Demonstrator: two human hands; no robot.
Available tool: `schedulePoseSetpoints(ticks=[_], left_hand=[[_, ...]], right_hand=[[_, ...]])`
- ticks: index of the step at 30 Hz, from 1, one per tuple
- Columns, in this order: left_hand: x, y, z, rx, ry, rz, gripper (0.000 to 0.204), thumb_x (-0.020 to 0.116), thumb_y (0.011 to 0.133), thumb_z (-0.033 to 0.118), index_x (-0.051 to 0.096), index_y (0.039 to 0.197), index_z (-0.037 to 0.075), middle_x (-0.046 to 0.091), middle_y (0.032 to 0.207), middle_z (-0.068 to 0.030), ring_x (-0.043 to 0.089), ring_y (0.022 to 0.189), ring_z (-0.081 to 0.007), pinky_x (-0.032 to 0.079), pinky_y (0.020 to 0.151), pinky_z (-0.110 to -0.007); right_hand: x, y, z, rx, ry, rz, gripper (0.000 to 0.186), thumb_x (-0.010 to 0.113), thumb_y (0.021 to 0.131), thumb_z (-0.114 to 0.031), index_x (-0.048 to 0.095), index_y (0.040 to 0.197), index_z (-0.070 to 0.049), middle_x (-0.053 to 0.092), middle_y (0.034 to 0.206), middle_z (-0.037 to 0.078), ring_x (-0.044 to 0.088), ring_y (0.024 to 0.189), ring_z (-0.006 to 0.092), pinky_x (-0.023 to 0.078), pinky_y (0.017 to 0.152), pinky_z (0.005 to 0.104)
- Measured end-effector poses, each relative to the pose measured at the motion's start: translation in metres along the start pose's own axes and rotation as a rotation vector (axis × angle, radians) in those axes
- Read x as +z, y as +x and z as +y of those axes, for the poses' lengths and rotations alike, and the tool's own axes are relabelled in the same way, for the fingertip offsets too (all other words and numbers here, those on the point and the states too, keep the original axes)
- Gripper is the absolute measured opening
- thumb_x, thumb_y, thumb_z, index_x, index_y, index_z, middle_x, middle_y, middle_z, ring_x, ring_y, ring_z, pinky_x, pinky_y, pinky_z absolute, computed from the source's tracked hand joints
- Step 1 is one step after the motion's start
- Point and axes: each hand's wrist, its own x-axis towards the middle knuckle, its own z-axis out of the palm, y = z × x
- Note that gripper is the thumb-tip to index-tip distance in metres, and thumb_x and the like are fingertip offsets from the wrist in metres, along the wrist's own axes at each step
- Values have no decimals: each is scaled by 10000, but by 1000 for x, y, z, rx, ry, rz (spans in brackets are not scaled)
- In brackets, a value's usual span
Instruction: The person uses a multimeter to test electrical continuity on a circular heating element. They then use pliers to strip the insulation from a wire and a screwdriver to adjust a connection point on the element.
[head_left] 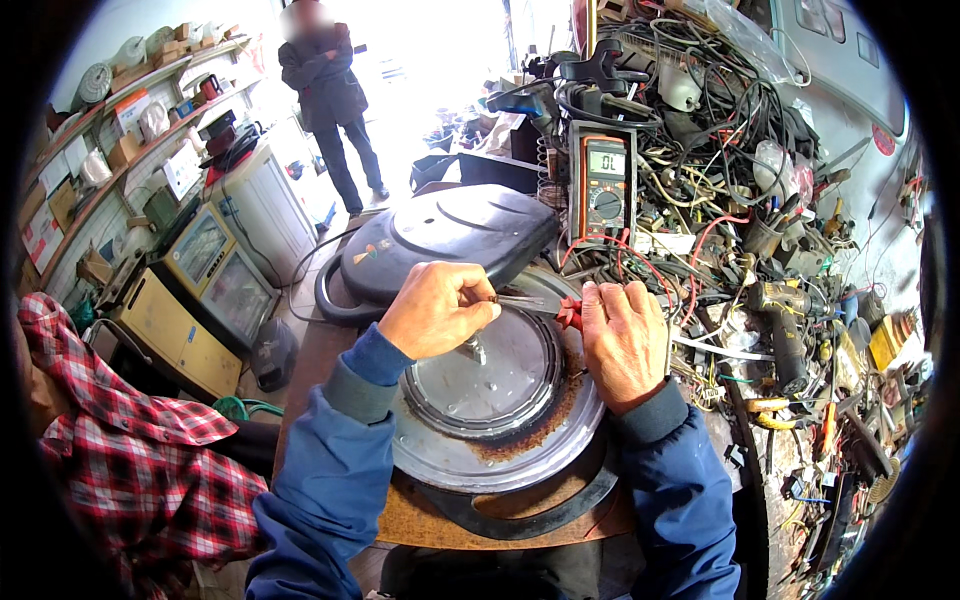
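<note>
Rusty metal rings the round heating plate [500,400], which lies flat on a brown board at the near edge of the worktop [330,350], its dark outer shell under it. A small metal stud [476,350] stands up near its middle. The left hand [435,310] is closed in a pinch just above that stud, fingertips meeting the metal tip of a red-handled tool [545,308]. The right hand [625,345] lies over the plate's right rim with its fingers curled around the red handle, so both hands are shut on the same tool.

Judging by how things lie, the appliance is already opened: its dark grey lid [450,240] lies tipped back behind the plate. The work at the stud looks in progress; nothing shows the plate freed or refitted yet.

Behind the right hand, a multimeter [605,180] stands upright with red leads running down towards the plate. A thick tangle of wires [720,130] and a cordless drill [785,320] crowd the worktop's right side, close to the right wrist. A red plaid cloth [120,450] lies at the left, and a person [330,100] stands well apart in the doorway.
</note>
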Motion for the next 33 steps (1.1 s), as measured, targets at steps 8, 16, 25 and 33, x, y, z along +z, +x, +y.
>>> schedulePoseSetpoints(ticks=[8,16,25,33], left_hand=[[0,1,-5,11,-31,-24,80,766,932,7,716,923,-55,724,816,-49,665,753,-79,553,672,-267],[0,2,-3,16,15,-41,77,761,935,0,711,912,-54,717,808,-47,654,745,-82,554,681,-272],[-2,1,-4,22,28,-32,90,769,923,11,710,897,-52,715,785,-51,648,730,-79,552,671,-276],[0,1,3,76,103,6,112,770,905,36,707,862,-46,709,736,-54,640,696,-81,536,637,-293]], right_hand=[[-7,3,-3,1,-9,-53,370,688,862,-138,719,1202,4,640,1028,96,591,938,283,498,817,417],[-5,1,-3,6,-27,-38,381,686,862,-136,716,1216,2,646,1061,103,589,948,283,501,827,418],[-6,3,-5,-13,-46,-63,354,690,871,-164,712,1192,-17,635,1027,103,587,948,281,491,813,418],[-7,4,-12,-51,-137,-30,167,679,887,-222,663,942,-65,605,873,70,569,891,254,471,768,402]])
